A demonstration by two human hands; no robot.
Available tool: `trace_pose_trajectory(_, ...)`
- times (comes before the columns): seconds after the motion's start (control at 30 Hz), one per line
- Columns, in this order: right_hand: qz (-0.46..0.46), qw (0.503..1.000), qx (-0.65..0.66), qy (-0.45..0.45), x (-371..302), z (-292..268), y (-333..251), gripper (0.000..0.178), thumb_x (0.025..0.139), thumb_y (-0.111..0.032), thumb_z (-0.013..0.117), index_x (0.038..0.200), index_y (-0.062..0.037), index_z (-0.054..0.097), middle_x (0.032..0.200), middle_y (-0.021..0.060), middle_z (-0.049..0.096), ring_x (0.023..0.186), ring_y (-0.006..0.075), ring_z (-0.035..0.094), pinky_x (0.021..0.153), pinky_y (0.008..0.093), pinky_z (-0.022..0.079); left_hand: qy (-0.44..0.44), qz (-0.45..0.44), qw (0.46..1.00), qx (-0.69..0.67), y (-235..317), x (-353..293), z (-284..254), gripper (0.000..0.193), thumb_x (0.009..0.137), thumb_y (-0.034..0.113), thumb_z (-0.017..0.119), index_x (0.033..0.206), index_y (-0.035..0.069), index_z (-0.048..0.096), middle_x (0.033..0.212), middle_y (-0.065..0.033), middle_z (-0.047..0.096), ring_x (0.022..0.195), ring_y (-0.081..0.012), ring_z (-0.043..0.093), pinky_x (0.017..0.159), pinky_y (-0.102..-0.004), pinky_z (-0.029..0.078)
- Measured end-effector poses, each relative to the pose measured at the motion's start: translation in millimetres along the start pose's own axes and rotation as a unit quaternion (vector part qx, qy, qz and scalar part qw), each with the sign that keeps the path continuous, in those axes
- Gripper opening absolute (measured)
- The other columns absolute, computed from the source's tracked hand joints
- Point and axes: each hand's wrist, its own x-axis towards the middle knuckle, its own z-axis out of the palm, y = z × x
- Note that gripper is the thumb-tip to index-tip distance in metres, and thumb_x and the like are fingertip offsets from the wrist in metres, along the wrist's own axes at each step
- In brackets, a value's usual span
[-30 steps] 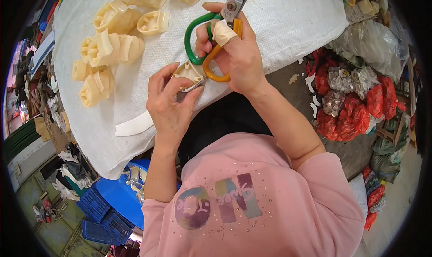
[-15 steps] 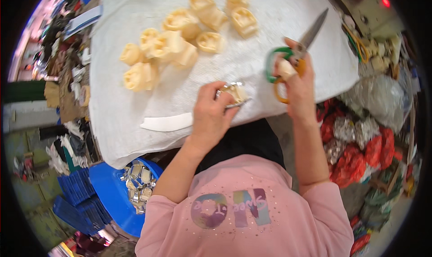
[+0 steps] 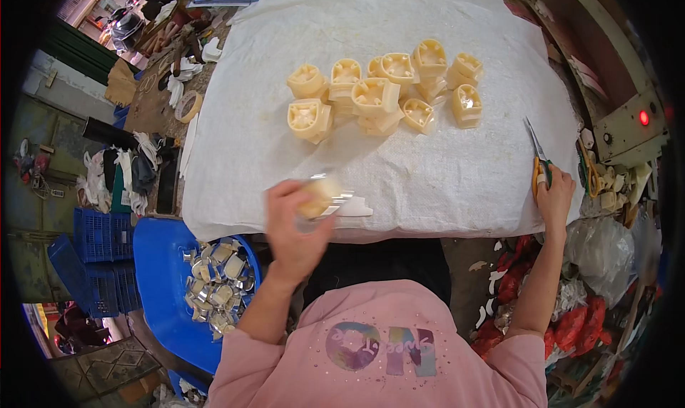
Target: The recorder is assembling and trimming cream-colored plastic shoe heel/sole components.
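My left hand [image 3: 292, 226] is closed around a cream plastic part with a shiny silver band [image 3: 321, 195], just above the cloth's near edge; motion blurs both. Beneath and beside that part lies a white strip [image 3: 354, 207], partly covered. At the right side of the white cloth [image 3: 428, 172], my right hand [image 3: 555, 197] grips the scissors [image 3: 540, 159] by their green and orange handles. Their blades rest along the cloth, pointing away from me. Several cream plastic parts [image 3: 376, 97] stand grouped in the middle of the cloth, some stacked on others.
A blue tub [image 3: 160, 265] at my lower left holds several silver-banded cream parts [image 3: 221, 279]. Blue crates [image 3: 107, 229] stand farther left. Red and clear plastic bags [image 3: 571, 329] are heaped at lower right. A machine panel with a red light [image 3: 635, 126] borders the table's right side.
The scissors have come down from the air onto the cloth at the right, with my right hand. My left hand has moved left with the banded part. The view has shifted.
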Motion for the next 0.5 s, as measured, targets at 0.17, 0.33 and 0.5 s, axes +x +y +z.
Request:
trace_pose_trajectory(0.17, -0.127, 0.981, -0.021, 0.148, -4, 11, -21, 0.036, 0.08, -0.01, 0.06, 0.116, -0.0056, 0.057, 0.117, 0.0182, 0.049, 0.11, 0.0346, 0.044, 0.092, 0.0437, 0.038, 0.122, -0.195, 0.934, 0.273, -72, -65, -86, 0.041, 0.071, 0.002, 0.066, 0.11, 0.002, 0.052, 0.111, -0.0142, 0.045, 0.105, -0.0284, 0.045, 0.094, -0.0365, 0.036)
trace_pose_trajectory(0.33, -0.245, 0.95, 0.17, 0.094, -15, 21, -84, 0.035, 0.08, -0.003, 0.061, 0.115, -0.0058, 0.057, 0.118, 0.0153, 0.048, 0.114, 0.0326, 0.043, 0.097, 0.0396, 0.035, 0.199, -0.336, 0.83, 0.398, -140, -184, -170, 0.041, 0.072, 0.007, 0.065, 0.113, 0.007, 0.055, 0.116, -0.0166, 0.042, 0.109, -0.0324, 0.04, 0.096, -0.0408, 0.033)
trace_pose_trajectory(0.5, -0.291, 0.931, 0.209, 0.075, -27, 15, -134, 0.035, 0.081, -0.001, 0.061, 0.115, -0.0059, 0.057, 0.119, 0.0143, 0.049, 0.113, 0.0319, 0.044, 0.096, 0.0386, 0.037, 0.204, -0.588, 0.585, 0.521, -151, -255, -204, 0.039, 0.074, 0.019, 0.064, 0.112, 0.019, 0.056, 0.117, -0.0136, 0.042, 0.107, -0.0338, 0.04, 0.088, -0.0482, 0.036)
